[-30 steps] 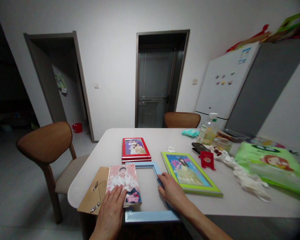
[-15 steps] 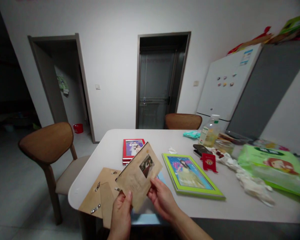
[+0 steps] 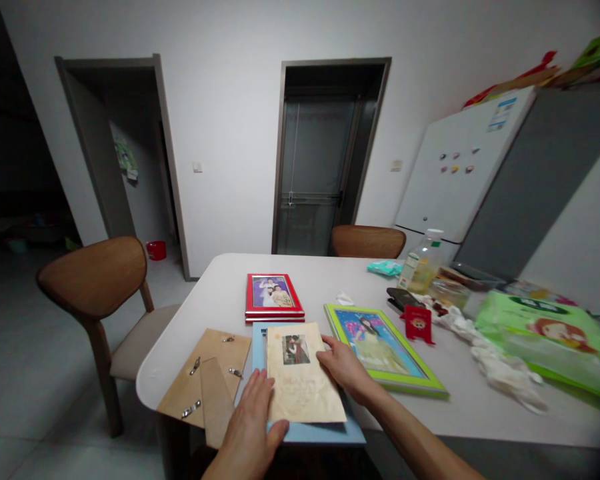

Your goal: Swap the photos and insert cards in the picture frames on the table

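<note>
An old cream paper (image 3: 305, 390) with a small dark picture near its top lies over a light blue frame (image 3: 325, 433) at the table's front edge. My left hand (image 3: 254, 420) rests on the paper's left edge and the frame, fingers stretched out, thumb apart. At the paper's right edge is my right hand (image 3: 344, 365), its fingertips touching the sheet and its fingers extended. A brown backing board (image 3: 213, 353) with metal clips is left of the frame, with its narrow stand flap (image 3: 216, 400) reaching over the table edge.
Red frames (image 3: 275, 313) lie stacked behind the paper. A green frame (image 3: 345, 333) lies right of my right hand. Farther right are a red card (image 3: 419, 325), a bottle (image 3: 421, 263), crumpled tissues (image 3: 505, 377) and a green package (image 3: 550, 330). A chair (image 3: 97, 277) stands left.
The paper, held up and tilted before, now lies down on the blue frame. Both hands have come down with it, and their fingers have opened out from their pinch.
</note>
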The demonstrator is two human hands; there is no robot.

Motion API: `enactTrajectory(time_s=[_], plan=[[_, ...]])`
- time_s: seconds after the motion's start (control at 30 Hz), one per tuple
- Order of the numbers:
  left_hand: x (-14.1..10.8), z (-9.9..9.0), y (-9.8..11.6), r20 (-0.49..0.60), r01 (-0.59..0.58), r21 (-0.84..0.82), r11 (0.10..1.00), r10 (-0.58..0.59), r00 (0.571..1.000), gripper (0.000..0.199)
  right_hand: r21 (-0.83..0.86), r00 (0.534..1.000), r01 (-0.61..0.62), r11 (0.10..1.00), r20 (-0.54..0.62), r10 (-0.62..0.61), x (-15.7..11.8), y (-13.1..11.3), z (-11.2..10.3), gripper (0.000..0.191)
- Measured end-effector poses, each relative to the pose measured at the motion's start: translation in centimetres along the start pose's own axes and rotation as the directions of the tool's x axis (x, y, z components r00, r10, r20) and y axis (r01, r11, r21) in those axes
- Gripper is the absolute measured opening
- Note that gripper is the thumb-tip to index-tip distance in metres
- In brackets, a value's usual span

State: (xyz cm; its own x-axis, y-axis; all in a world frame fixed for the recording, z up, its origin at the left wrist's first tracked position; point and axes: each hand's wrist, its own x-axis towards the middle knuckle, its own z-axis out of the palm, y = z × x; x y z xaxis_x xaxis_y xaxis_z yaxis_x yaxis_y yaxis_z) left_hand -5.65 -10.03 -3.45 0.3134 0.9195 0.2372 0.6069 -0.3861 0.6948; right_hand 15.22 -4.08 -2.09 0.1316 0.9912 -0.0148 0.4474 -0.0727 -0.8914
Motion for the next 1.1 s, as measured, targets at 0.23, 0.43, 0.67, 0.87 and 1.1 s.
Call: enactTrajectory(time_s=[0.23,0.43,0.67,0.87,1.1], plan=[[0.0,-0.3,-0.2,0.039,-0.027,0.037,0.999,0.025,0.999,0.056,0.046,0.999,-0.042,0.998,-0.026,0.043,-0.2,-0.6,-0.3,0.046],[-0.2,-0.4,-0.3,0.059,-0.069,0.064,0.996,0.065,0.996,0.054,-0.046,0.998,0.003,0.999,-0.056,-0.005,0.2,-0.7,0.6,0.047],[-0.1,-1.1,0.5,0.092,-0.032,0.037,0.999,0.028,0.995,0.044,-0.270,0.976,0.087,0.959,-0.171,-0.136,0.5,0.0,0.8,0.047],[0.0,-1.4,1.0,0.123,-0.012,0.032,0.999,0.008,0.992,0.043,-0.287,0.958,0.102,0.953,-0.232,-0.172,0.3,0.4,0.8,0.048],[-0.5,-1.7,1.1,0.178,-0.017,0.081,0.997,0.002,0.984,0.049,-0.433,0.974,0.143,0.890,-0.098,-0.205,-0.1,0.0,0.6,0.041]])
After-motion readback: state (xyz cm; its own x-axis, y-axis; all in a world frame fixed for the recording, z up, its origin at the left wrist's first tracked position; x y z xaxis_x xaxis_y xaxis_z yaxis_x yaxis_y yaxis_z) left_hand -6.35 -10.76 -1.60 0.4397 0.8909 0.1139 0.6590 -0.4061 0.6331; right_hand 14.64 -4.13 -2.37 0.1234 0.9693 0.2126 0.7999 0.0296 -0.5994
